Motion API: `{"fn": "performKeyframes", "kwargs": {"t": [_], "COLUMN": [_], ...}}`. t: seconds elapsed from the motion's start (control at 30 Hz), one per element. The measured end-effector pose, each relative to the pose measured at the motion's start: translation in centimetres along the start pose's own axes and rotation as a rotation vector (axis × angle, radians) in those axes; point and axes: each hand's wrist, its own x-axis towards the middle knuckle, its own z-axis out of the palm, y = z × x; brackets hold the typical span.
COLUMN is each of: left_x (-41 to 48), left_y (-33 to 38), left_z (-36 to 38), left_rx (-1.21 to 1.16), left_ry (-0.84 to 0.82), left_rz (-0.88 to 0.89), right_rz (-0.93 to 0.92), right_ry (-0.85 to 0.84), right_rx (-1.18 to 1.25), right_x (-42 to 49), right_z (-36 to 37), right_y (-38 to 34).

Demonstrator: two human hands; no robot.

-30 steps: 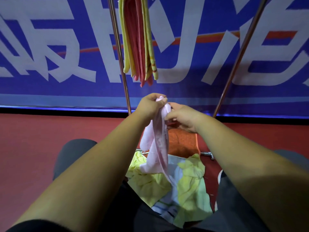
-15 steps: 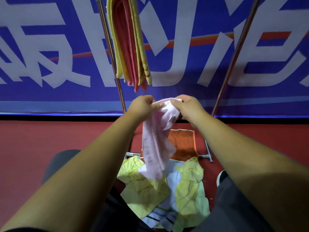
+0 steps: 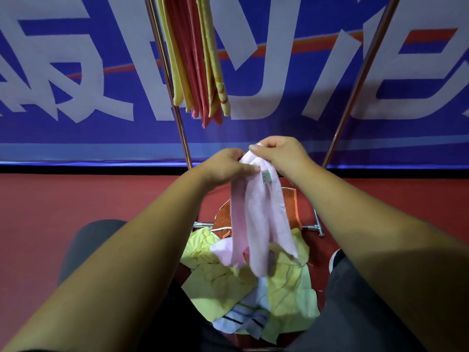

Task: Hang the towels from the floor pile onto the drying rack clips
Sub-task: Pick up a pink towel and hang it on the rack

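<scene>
A pale pink towel (image 3: 261, 219) hangs in front of me, its top edge bunched between both hands. My left hand (image 3: 225, 167) pinches it beside a small label, and my right hand (image 3: 281, 154) grips the top just above. Below it on the red floor lies the pile of towels (image 3: 253, 288): yellow-green ones, a white and blue striped one, and an orange one (image 3: 291, 207) further back. Yellow and pink towels (image 3: 198, 59) hang from the top of the drying rack (image 3: 175, 102). The clips are out of view.
The rack's two copper poles slant upward, the right pole (image 3: 355, 80) leaning right, with metal feet (image 3: 314, 227) on the floor. A blue banner with white lettering (image 3: 76, 72) stands behind. My knees in dark trousers (image 3: 360, 308) flank the pile.
Both hands have worked along the pink towel's top edge and bunched it together; a label now shows. The hanging end has swung right. The view has tilted slightly down.
</scene>
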Motion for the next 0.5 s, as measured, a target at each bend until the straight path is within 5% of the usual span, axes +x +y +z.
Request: {"fn": "performKeyframes", "kwargs": {"t": [0.23, 0.33, 0.5], "left_x": [0.0, 0.3, 0.1], "left_y": [-1.6, -2.6, -5.4], "left_z": [1.9, 3.1, 3.8], "left_rx": [-0.017, 0.082, -0.374], "left_ry": [-0.175, -0.046, 0.003], "left_rz": [-0.095, -0.093, -0.156], "right_rz": [0.077, 0.132, 0.283], "right_ry": [-0.067, -0.097, -0.120], "right_rx": [0.138, 0.192, 0.226], "right_x": [-1.0, -1.2, 0.2], "right_z": [0.8, 1.1, 2.1], "right_y": [4.4, 6.2, 7.5]}}
